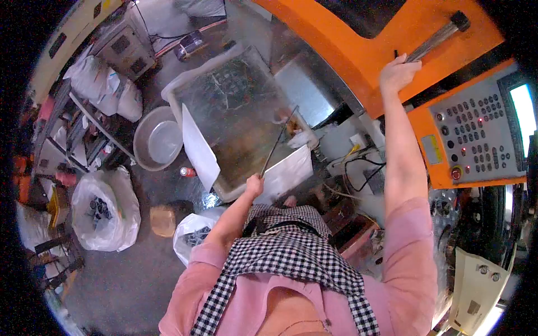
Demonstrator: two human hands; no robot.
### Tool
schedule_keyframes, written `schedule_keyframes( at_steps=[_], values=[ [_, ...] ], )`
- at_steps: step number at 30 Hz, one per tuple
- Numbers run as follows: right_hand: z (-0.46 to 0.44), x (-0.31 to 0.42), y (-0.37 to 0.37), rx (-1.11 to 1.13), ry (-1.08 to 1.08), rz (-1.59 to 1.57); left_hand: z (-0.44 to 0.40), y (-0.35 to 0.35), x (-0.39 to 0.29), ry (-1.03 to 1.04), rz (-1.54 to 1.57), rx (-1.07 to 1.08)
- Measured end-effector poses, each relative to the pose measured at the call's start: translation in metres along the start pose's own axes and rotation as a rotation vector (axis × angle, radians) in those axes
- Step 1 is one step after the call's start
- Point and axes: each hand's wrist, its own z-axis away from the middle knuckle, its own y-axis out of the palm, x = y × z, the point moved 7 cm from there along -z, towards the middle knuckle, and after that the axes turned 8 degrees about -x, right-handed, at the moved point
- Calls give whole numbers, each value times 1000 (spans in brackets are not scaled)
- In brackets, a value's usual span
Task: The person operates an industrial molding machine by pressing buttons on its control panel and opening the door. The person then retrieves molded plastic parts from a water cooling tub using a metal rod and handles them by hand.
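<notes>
Well forward, the right hand (399, 75) grips a handle (436, 42).

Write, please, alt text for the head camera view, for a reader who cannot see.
A person's right hand grips a grey cylindrical handle on an orange machine; the left hand holds a thin dark rod at a large grey rectangular bin. A grey control panel with buttons is at the picture's right; a round grey basin stands left of the bin.

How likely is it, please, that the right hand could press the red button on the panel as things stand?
Probably not without letting go: the right hand grips the grey handle, though nothing visibly covers the red button.
</notes>
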Motion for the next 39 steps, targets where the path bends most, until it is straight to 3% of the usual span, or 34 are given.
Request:
schedule_keyframes(
  at_steps=[9, 13, 15, 17, 19, 21, 22, 24, 26, 27, 29, 30, 31, 32, 34, 39],
  values=[
    [-1, 5, -4, 27, 30, -10, 63, -51, 46, 42, 146, -80],
    [0, 2, -1, -87, -64, 6, 97, -57, 103, -122, 155, -39],
    [-1, 1, -1, -20, 20, -21, 121, -59, 124, -184, 185, -9],
    [1, -5, 3, 49, 105, -49, 145, -85, 121, 8, 118, -224],
    [-1, -10, 4, -20, 7, -159, 162, -94, 120, -65, 47, -195],
    [10, 14, -29, 11, -64, 73, 175, -86, 131, -150, -16, -168],
    [25, 23, -46, -114, -221, 62, 178, -75, 144, -187, -44, -161],
    [71, 47, -67, -122, -326, -206, 173, -53, 162, -271, -15, -152],
    [142, 53, -47, 201, -255, -364, 167, -38, 158, -338, 20, -183],
    [191, 43, -21, 432, -88, -519, 161, -31, 159, -383, 43, -204],
    [309, 24, 19, 820, -140, -457, 153, 8, 181, -410, 100, -234],
    [361, 19, 34, 1077, 53, -479, 146, 18, 179, -450, 121, -230],
    [418, 3, 48, 1069, -124, -466, 139, 27, 175, -488, 139, -226],
    [443, 13, 42, 1154, -127, -449, 131, 43, 180, -507, 138, -228],
    [541, -11, 56, 1342, -61, -548, 124, 86, 204, -764, 289, -187],
    [710, -41, 99, 1691, -34, -358, 79, 136, 232, -836, 113, -222]
  ],
)
